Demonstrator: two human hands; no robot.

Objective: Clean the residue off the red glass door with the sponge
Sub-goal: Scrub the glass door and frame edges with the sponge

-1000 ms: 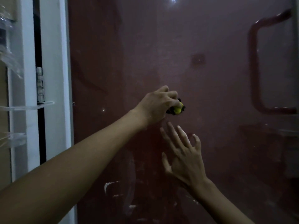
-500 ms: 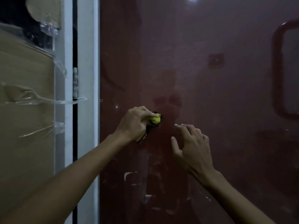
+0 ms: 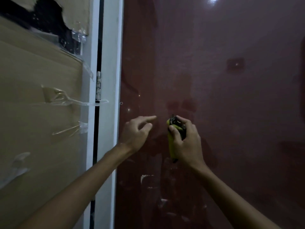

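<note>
The red glass door [image 3: 222,100] fills the right two thirds of the head view. A yellow sponge with a dark scouring side [image 3: 172,142] is gripped upright in my right hand [image 3: 186,142], close to the glass. My left hand [image 3: 137,131] is beside it to the left, empty, index finger stretched out toward the glass. White streaks of residue [image 3: 146,177] show on the door below both hands, with more smears lower down.
A white door frame [image 3: 110,96] with a metal hinge [image 3: 98,85] runs along the door's left edge. Left of it is cardboard [image 3: 41,113] held with clear tape. A dark square patch [image 3: 235,65] sits on the glass at upper right.
The sponge has passed from my left hand to my right hand. My left hand has let go and now points at the glass. The view has shifted left.
</note>
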